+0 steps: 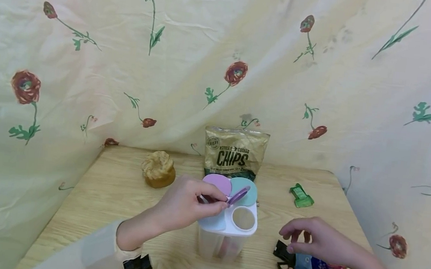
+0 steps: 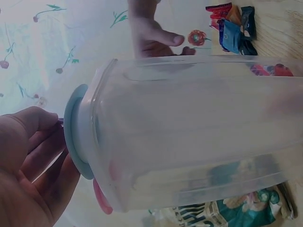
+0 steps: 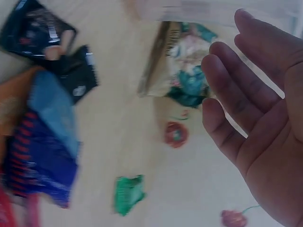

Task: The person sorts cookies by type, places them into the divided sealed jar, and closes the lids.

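Note:
A clear plastic container (image 1: pixel 211 245) with a white top stands at the middle of the table. My left hand (image 1: pixel 186 202) pinches a small purple lid (image 1: pixel 240 195), held tilted over the top. Below it, the front right round opening (image 1: pixel 243 218) is uncovered. A lilac lid (image 1: pixel 217 182), a teal lid (image 1: pixel 248 190) and a pale blue lid (image 1: pixel 213 223) cover the other openings, the pale blue one partly behind my hand. Something reddish shows inside through the wall. My right hand (image 1: pixel 318 237) hovers with loosely bent fingers, holding nothing, above a pile of small wrapped snacks (image 1: pixel 304 264).
Behind the container a gold chips bag (image 1: pixel 235 151) stands upright. A tan ring-shaped cake-like thing (image 1: pixel 158 170) sits at the back left. One green wrapped piece (image 1: pixel 301 196) lies to the right. Floral cloth (image 1: pixel 191 64) hangs behind the table and along its sides.

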{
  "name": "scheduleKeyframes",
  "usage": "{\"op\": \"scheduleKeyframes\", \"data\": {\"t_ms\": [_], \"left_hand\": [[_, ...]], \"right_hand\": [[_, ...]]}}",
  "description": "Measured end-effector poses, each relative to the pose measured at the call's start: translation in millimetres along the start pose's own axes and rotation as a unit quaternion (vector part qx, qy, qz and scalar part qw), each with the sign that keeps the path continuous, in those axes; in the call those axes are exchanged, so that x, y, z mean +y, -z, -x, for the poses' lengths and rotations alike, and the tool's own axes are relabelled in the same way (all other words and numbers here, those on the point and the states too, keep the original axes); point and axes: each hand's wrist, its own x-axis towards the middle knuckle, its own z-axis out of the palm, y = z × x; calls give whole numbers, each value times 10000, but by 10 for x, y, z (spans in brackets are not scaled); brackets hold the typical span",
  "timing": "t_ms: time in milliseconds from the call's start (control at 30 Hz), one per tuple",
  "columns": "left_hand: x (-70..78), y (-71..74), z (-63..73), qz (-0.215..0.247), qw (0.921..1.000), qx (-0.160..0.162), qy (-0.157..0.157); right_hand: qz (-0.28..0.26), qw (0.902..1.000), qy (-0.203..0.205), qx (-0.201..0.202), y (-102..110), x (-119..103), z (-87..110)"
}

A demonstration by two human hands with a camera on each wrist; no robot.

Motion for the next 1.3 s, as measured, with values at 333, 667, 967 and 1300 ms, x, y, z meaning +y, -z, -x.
{"op": "scheduleKeyframes", "data": {"t_ms": [333,667,967,1300], "left_hand": [[-22,-20,1,223,9997,15,79],[-14,-23,3,297,9995,17,80],[-15,-26,2,248,9997,21,65],[-11,-34,1,297,9995,36,67]], "right_hand": [[-781,9953,-445,-357,-306,360,139],[-775,9901,-1008,-589,-402,432,195],[-163,9963,-833,-162,-142,572,385],[336,9929,-1093,321,51,781,700]]}}
